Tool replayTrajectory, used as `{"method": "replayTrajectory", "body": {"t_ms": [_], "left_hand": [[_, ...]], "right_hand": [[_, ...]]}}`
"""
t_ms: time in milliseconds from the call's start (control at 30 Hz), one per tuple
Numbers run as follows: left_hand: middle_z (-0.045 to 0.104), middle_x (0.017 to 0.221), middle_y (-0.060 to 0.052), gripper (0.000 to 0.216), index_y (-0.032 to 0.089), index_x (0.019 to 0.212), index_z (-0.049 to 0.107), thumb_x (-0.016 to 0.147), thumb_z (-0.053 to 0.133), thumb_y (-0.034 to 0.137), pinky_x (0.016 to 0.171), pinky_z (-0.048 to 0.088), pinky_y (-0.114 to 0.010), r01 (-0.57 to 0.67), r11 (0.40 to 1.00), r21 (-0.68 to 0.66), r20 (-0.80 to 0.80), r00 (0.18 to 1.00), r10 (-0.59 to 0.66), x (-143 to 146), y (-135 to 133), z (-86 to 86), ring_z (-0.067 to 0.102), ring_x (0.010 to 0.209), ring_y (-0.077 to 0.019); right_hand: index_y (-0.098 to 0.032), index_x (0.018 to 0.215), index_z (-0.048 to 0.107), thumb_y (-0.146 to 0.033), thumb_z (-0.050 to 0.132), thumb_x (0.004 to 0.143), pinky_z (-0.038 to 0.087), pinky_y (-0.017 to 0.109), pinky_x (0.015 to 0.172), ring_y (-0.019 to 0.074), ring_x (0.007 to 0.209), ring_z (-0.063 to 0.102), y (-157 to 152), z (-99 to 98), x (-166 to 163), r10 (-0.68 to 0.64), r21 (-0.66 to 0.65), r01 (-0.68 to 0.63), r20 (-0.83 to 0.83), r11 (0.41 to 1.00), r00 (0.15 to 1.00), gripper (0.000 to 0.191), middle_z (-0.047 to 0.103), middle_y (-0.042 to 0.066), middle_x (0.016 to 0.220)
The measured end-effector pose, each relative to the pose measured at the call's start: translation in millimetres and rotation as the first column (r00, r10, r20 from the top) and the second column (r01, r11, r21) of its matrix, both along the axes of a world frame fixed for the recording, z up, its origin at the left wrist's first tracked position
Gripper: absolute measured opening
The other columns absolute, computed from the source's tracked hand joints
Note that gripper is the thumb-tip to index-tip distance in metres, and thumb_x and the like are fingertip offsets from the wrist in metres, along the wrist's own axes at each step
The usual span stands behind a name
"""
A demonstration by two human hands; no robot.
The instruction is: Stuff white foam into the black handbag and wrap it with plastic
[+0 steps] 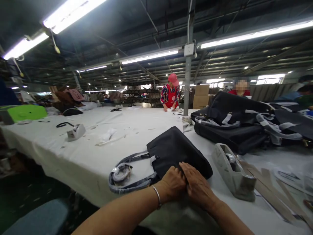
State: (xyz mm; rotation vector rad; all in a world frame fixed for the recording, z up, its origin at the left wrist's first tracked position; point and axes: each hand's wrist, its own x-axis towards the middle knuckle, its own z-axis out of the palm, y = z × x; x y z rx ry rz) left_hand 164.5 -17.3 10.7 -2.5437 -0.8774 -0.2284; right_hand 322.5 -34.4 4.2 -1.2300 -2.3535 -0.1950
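Observation:
A black handbag (pixel 174 148) lies on its side on the white-covered table in front of me. Its two handles, wrapped in clear plastic, stretch out to the left, with a coiled wrapped strap (pixel 121 173) between them. My left hand (pixel 174 182), with a silver bangle at the wrist, is closed at the bag's near edge, knuckles up; its fingertips are hidden. Right beside it, my right hand (pixel 195 182) rests on the same edge with its fingers stretched over the black surface. Both thumbs are mostly out of sight.
A grey tape dispenser (pixel 233 173) stands just right of the bag, near brown strips (pixel 271 189). Black bags (pixel 234 120) are piled behind it. Another dispenser (pixel 76 132) sits left. A metal post (pixel 187 85) rises at the table, and a person in a red cap (pixel 171 93) works across it.

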Motion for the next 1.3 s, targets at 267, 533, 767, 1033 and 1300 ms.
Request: {"method": "replayTrajectory", "body": {"t_ms": [267,533,767,1033,1300], "left_hand": [[0.065,0.098,-0.013,0.022,0.012,0.102,0.057,0.082,0.055,0.021,0.08,0.043,-0.041,0.05,0.98,-0.191,0.103,0.994,-0.03,-43,-36,26.6,0.057,0.091,-0.0254],[0.067,0.076,-0.006,0.016,0.016,0.085,0.065,0.077,0.064,0.03,0.064,0.045,-0.028,0.336,0.641,-0.69,0.712,0.156,0.684,-98,-122,-15.7,0.06,0.071,-0.0173],[0.067,0.09,-0.009,0.037,0.016,0.094,0.055,0.074,0.075,0.04,0.054,0.05,-0.025,0.542,0.572,-0.616,0.161,-0.624,0.764,-155,-127,-21.2,0.065,0.071,-0.017],[0.068,0.075,-0.004,0.018,0.018,0.091,0.059,0.086,0.062,0.035,0.048,0.051,-0.025,0.591,0.652,-0.475,0.115,-0.693,0.712,-182,-108,-23.2,0.065,0.059,-0.0179],[0.06,0.062,0.004,0.023,0.013,0.075,0.062,0.063,0.079,0.024,0.045,0.046,-0.016,0.353,0.865,-0.357,0.682,-0.535,0.499,-178,-38,77.7,0.053,0.048,-0.007]], "right_hand": [[-0.01,0.146,0.039,-0.05,0.058,0.078,0.03,0.051,0.114,0.0343,0.138,0.035,3,2.7,-18,-0.082,-0.352,0.135,0.161,0.926,0.984,0.08,0.037,0.021,0.149],[-0.007,0.141,0.046,-0.052,0.061,0.076,0.042,0.051,0.103,0.0388,0.124,0.049,8,17.7,-30,-0.101,-0.298,0.192,0.294,0.935,0.95,0.081,0.051,0.022,0.137],[-0.007,0.133,0.054,-0.023,0.051,0.077,0.047,0.046,0.096,0.0327,0.111,0.058,14,-0.3,-31,-0.102,-0.139,0.151,0.31,0.979,0.945,0.058,0.06,0.018,0.126],[-0.006,0.132,0.053,-0.014,0.049,0.079,0.043,0.041,0.1,0.0306,0.116,0.054,5,-3.2,-38,-0.199,-0.128,0.23,0.22,0.965,0.955,0.054,0.058,0.019,0.13],[-0.016,0.125,0.061,-0.008,0.042,0.08,0.044,0.033,0.095,0.0243,0.109,0.059,3,3.9,-38,-0.284,-0.217,0.279,0.01,0.936,0.959,0.049,0.065,0.009,0.122]]}}
